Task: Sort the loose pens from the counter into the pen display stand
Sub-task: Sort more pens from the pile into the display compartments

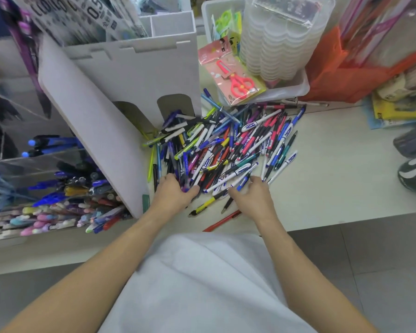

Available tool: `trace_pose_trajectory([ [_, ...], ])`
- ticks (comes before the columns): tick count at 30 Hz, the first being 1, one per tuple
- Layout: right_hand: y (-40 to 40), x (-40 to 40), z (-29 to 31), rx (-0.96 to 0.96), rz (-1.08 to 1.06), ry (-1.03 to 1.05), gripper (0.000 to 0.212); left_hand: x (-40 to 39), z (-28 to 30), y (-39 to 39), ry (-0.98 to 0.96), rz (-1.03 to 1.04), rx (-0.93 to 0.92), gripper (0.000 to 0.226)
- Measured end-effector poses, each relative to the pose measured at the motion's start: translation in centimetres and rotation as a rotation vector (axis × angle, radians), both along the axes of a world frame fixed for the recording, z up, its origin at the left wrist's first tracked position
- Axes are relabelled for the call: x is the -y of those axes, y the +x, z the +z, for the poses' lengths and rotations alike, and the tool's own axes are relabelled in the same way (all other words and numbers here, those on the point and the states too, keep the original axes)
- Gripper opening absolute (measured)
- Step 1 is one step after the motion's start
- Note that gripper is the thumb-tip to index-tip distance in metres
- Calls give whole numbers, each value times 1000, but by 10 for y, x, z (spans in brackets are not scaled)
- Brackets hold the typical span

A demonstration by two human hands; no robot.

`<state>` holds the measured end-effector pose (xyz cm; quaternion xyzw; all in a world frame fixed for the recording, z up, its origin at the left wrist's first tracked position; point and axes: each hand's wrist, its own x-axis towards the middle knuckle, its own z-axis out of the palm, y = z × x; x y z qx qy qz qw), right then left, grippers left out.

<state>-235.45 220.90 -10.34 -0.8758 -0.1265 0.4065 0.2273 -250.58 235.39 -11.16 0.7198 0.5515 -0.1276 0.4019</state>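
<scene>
A big heap of loose pens (228, 143) in blue, white, red, black and green lies on the white counter (334, 179). To its left is the pen display stand (94, 131), a white board case whose clear tiers hold sorted pens (72, 186). My left hand (175, 192) is at the heap's near left edge, fingers curled into it, with a purple pen showing between thumb and fingers. At the near right edge my right hand (250, 195) curls over white-and-blue pens that run between its thumb and fingers. A yellow-black pen (203, 205) and a red pen (223, 221) lie apart near the counter's front edge.
Behind the heap a white bin (296, 88) holds stacked clear plastic boxes (281, 37) and a packet of red scissors (238, 81). An orange bag (334, 75) is at the back right. Dark rounded objects (413, 175) sit at the right edge.
</scene>
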Motion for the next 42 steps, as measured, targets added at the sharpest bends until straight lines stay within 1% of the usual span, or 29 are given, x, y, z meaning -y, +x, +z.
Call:
trace_pose_trajectory([
  [1,-2,0,0,-45,-23,3,70,0,0,4,-27,49,40,47],
  [3,-7,-6,-1,-150,-110,35,80,1,1,12,-55,106,78,57],
  [5,-14,-16,1,-146,-135,50,78,2,5,21,-51,116,82,64],
  [7,-19,-26,4,-105,-156,132,66,0,4,24,-86,105,105,54],
  [10,-23,-35,3,-119,-172,189,51,-7,1,24,-251,135,162,44],
  [11,-23,-36,2,-124,-161,196,45,-9,2,24,-310,148,175,43],
  [14,-22,-37,8,-105,-159,243,16,-9,6,25,-448,186,236,51],
  [15,-22,-36,7,-108,-162,271,13,-8,8,26,-489,203,267,51],
  [17,-26,-34,10,-147,-186,314,20,-3,11,28,-556,216,325,47],
  [20,-31,-28,4,-215,-197,315,23,-1,13,28,-592,229,355,30],
  [23,-33,-26,9,-326,-228,350,22,-5,13,24,-596,231,331,33],
  [26,-35,-25,16,-320,-203,317,20,-6,18,19,-624,205,359,32],
  [30,-42,-28,23,-476,-277,338,27,-6,21,9,-651,192,351,21],
  [32,-44,-28,26,-523,-283,356,28,-5,21,3,-678,192,346,19],
  [34,-48,-28,27,-513,-222,334,30,-4,25,-1,-685,180,342,18],
  [37,-49,-26,25,-418,-116,290,35,-4,30,-3,-675,171,358,20],
  [39,-48,-26,28,-389,-109,305,33,-3,35,-4,-662,161,374,23],
  [42,-44,-26,34,-445,-137,354,29,-1,42,-7,-637,167,397,24],
])
